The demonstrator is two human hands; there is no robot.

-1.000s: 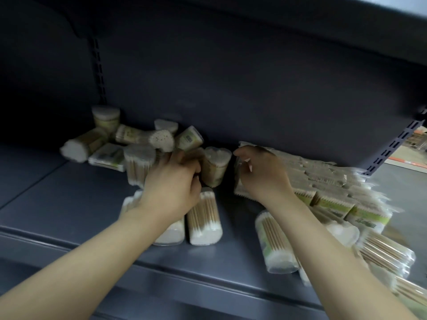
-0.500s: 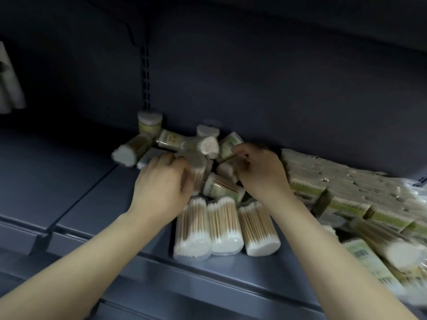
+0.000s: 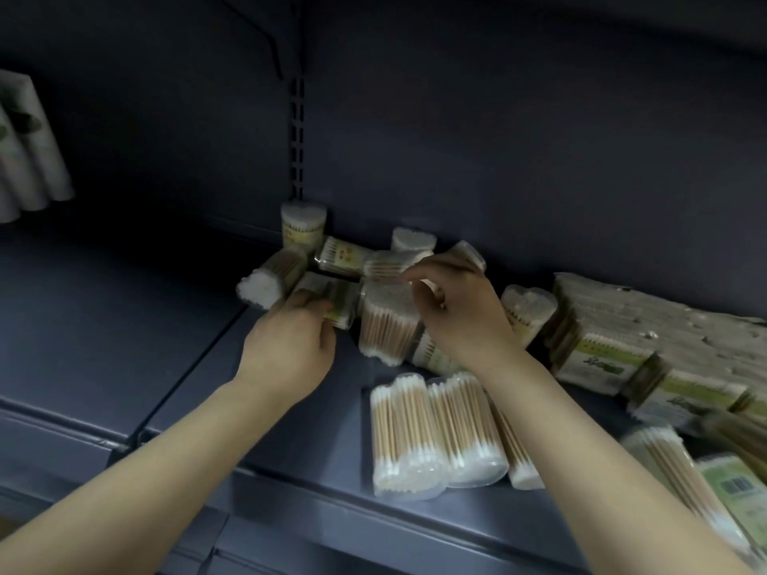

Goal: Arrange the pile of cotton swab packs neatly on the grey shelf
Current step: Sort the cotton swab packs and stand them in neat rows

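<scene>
Left hand (image 3: 290, 346) on green-labelled pack (image 3: 338, 302)

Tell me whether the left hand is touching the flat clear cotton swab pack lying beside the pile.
Touching. The head view shows the left hand with its fingers curled over the flat clear cotton swab pack.

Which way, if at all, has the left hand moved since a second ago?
Yes: the left hand shifted left, closer to the upright clear plastic cotton swab pack standing beneath the slotted grey wall rail.
</scene>
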